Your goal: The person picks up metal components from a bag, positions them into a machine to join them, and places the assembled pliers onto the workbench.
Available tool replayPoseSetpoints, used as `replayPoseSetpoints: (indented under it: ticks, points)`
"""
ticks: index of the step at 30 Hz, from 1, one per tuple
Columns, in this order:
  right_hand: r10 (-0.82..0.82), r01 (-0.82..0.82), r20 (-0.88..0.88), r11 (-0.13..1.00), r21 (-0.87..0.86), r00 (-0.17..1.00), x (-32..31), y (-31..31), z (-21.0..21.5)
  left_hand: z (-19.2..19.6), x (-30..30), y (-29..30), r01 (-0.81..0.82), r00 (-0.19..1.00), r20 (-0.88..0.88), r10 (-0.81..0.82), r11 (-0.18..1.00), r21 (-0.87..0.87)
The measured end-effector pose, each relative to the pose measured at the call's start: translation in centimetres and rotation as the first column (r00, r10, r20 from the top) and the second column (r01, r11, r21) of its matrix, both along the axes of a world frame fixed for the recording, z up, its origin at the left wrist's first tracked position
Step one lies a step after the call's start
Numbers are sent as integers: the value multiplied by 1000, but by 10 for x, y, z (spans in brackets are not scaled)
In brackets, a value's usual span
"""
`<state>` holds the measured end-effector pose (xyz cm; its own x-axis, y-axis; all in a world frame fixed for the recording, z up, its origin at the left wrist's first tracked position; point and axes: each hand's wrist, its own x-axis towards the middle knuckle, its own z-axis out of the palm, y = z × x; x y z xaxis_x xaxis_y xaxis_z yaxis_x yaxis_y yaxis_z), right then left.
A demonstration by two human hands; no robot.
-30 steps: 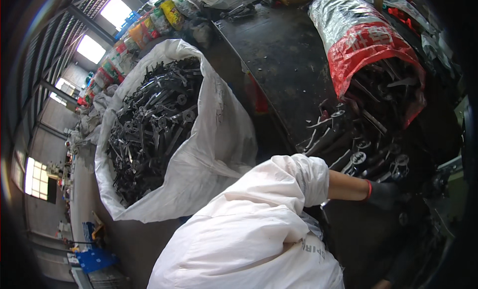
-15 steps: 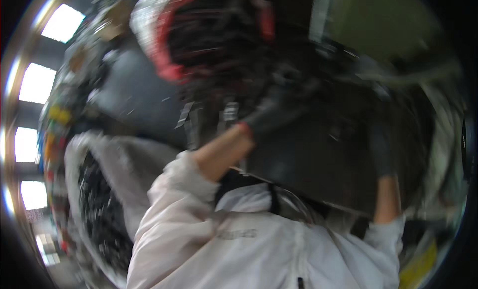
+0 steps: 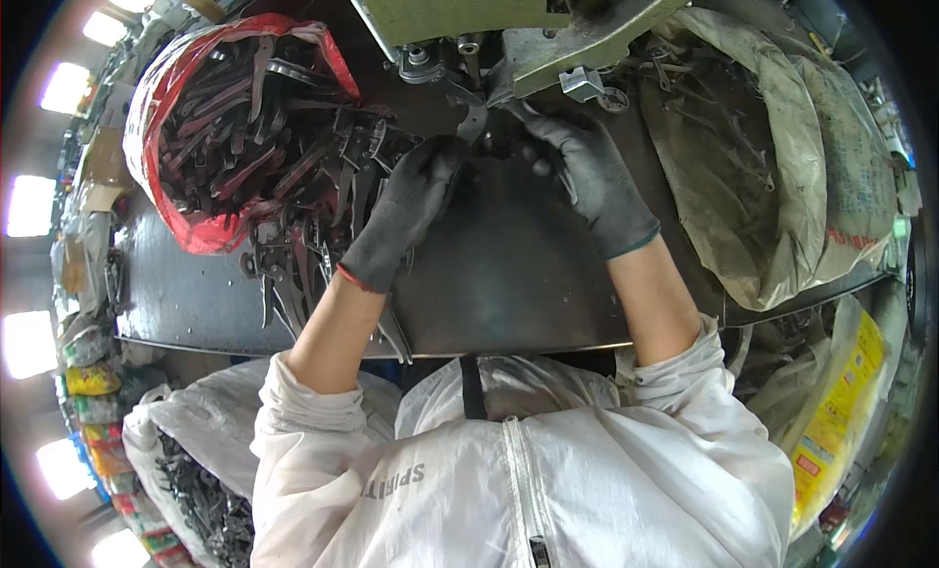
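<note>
Under a green machine (image 3: 455, 16) with a vertical metal rod (image 3: 469, 58), both my hands work in dark grey gloves. My left hand (image 3: 416, 196) is closed round a flat metal piece with a curved jaw (image 3: 473, 123), its tip near the rod's lower end. My right hand (image 3: 592, 177) is closed just to the right of it, fingers curled; a thin shiny edge shows at them, but what they hold is mostly hidden. Left of my left hand lie several metal plier-like tools (image 3: 293, 265), spilling from a red-rimmed bag (image 3: 186, 238) full of dark metal parts.
A dark metal worktable (image 3: 509, 284) spans the area before me. An open greenish woven sack (image 3: 734, 245) stands at its right, with metal parts inside. Below the table are a white sack of dark parts (image 3: 205, 392) at left and a yellow-printed sack (image 3: 831, 412) at right.
My view has turned and steadied from a blur. Both hands now meet under the machine, where before they were apart, the right one farther off to the right.
</note>
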<state>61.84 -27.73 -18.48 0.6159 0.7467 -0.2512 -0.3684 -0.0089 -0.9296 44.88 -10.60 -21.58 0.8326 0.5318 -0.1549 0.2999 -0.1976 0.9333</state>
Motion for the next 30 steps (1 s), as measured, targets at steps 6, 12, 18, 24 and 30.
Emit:
replayPoseSetpoints:
  ticks: [6, 12, 18, 24, 30]
  points:
    - [62, -59, 371, 998, -19, 927, -14, 20, -15, -22, 8, 21, 76, 992, 106, -72, 996, -37]
    - [127, -71, 424, 987, -147, 897, -28, 32, -9, -33, 21, 29, 248, 968, -156, -196, 667, 702]
    - [139, -94, 203, 971, -219, 969, -25, 33, -38, 23, -8, 7, 278, 955, -288, -70, 555, 784]
    - [90, -77, 127, 992, -102, 988, -23, 23, -37, 53, -76, 96, -81, 971, -63, 230, 566, 821]
    - [97, -86, 244, 995, -55, 965, -20, 25, -45, -6, -97, 160, 262, 859, -352, 372, 272, 926]
